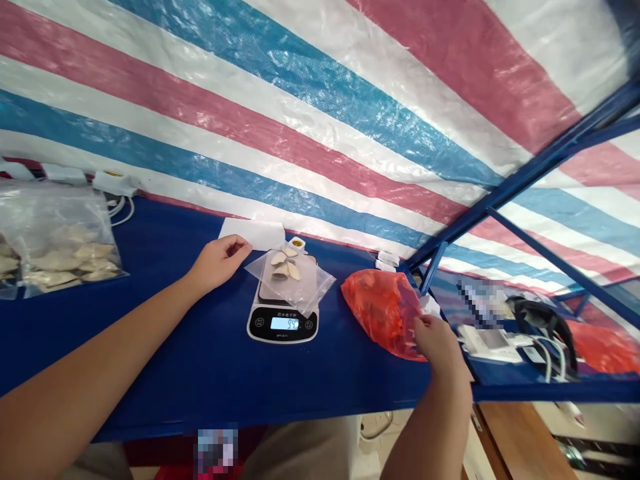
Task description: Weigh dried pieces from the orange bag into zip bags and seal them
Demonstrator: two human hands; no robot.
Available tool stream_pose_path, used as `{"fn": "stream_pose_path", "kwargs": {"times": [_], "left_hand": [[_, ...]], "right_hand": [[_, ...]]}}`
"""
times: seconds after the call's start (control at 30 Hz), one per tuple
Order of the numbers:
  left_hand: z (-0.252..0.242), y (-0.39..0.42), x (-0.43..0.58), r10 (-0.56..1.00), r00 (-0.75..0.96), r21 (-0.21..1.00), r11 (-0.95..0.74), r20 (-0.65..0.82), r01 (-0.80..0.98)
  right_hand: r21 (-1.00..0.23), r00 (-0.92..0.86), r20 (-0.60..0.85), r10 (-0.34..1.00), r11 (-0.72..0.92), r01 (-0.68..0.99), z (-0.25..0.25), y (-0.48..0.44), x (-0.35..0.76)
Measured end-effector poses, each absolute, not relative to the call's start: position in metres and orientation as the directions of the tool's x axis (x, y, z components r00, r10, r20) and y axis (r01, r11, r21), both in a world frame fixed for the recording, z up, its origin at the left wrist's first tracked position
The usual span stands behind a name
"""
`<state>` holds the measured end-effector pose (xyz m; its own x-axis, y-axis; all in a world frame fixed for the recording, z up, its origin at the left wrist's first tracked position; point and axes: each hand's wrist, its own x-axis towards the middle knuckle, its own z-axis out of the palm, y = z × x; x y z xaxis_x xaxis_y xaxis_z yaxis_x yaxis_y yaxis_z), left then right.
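A white kitchen scale [283,325] with a lit display stands on the blue table. Across its platform lies a clear plastic bag [313,283], with several pale, flat, dry slices [287,265] on top. Just left of the platform is my left hand [223,261], its fingers curled inward with nothing visible in them. It is in front of a white sheet of paper [255,233]. To the right of the scale rests a red plastic bag [383,312], whose contents I cannot make out. My right hand [436,341] pinches this bag at its right edge.
Clear zip bags of similar slices [70,257] stand at the far left. A small white box [297,245] is behind the scale. A blue metal frame [500,190] rises at the right, with another scale [493,340] beyond it. Striped sheeting [280,133] hangs behind the table.
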<state>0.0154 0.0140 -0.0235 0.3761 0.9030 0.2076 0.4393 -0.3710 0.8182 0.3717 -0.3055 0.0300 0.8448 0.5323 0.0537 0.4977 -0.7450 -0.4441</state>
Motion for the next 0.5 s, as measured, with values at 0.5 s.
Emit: {"fn": "stream_pose_path", "kwargs": {"times": [0.5], "left_hand": [[-0.017,0.011,0.017,0.924,0.361,0.749,-0.327,0.126,0.576]], "right_hand": [[-0.586,0.521,-0.084,0.849,-0.465,0.664,0.052,-0.247,0.344]]}}
